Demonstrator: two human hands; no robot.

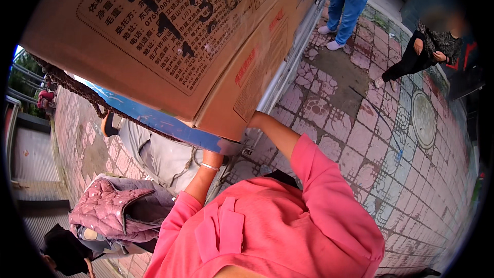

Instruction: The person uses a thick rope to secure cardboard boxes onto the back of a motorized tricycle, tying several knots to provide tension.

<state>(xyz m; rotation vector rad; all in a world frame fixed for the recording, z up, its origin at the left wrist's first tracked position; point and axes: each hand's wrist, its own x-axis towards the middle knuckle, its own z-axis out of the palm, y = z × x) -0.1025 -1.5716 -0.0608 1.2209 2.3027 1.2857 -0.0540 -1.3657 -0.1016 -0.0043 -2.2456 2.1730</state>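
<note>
A large brown cardboard carton (154, 41) with printing and black marker strokes fills the upper left. A second carton (231, 92) is against its right side. Under them shows a blue panel (170, 123) with worn paint, and a dark braided rope (92, 98) runs along its left edge. My left hand (212, 159), with a bracelet at the wrist, reaches beneath the panel's near corner; its fingers are hidden. My right hand (255, 118) goes behind the second carton's lower right edge, where its fingers are out of sight too. Both arms are bent in pink sleeves.
A metal rail (296, 51) runs along the right of the cartons. Two people stand at the far right, one in blue trousers (351, 2), one in dark clothes (437, 44). A round manhole cover (423, 118) lies in the tiled pavement. At left is a pink quilted cover (116, 203).
</note>
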